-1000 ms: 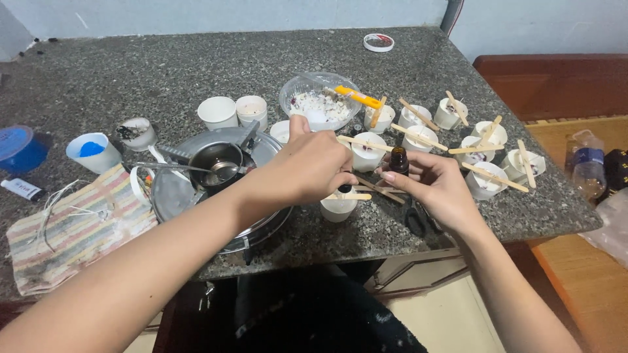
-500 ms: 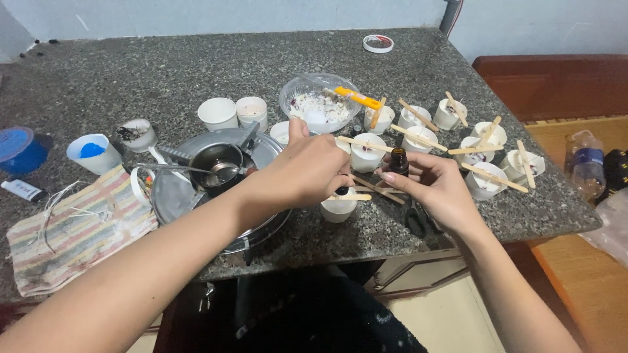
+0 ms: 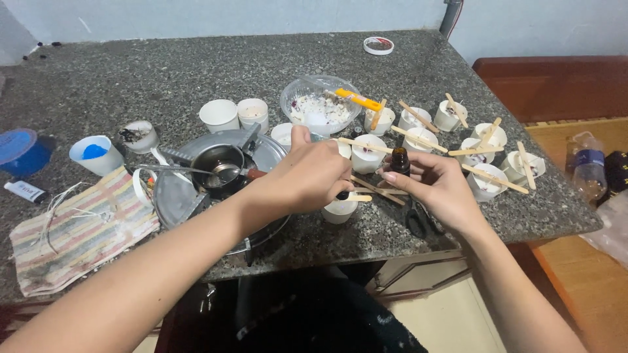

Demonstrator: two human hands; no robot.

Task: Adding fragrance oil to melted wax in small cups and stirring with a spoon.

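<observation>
My right hand [image 3: 437, 184] holds a small dark brown bottle [image 3: 400, 161] upright between thumb and fingers, above the stone counter's front edge. My left hand [image 3: 313, 175] is closed around something dark and small, perhaps the bottle's cap or dropper, just left of the bottle; the fingers hide most of it. Below my left hand stands a white paper cup [image 3: 339, 210] with a wooden stick [image 3: 376, 189] across it. Black scissors [image 3: 415, 219] lie under my right hand.
Several white cups with wooden sticks [image 3: 485, 151] stand at the right. A clear bowl [image 3: 320, 103] with an orange knife sits behind. A small pot [image 3: 219, 166] on a metal stove, striped cloth [image 3: 78, 233], blue cup [image 3: 97, 154], and plastic bottle [image 3: 587, 166] lie around.
</observation>
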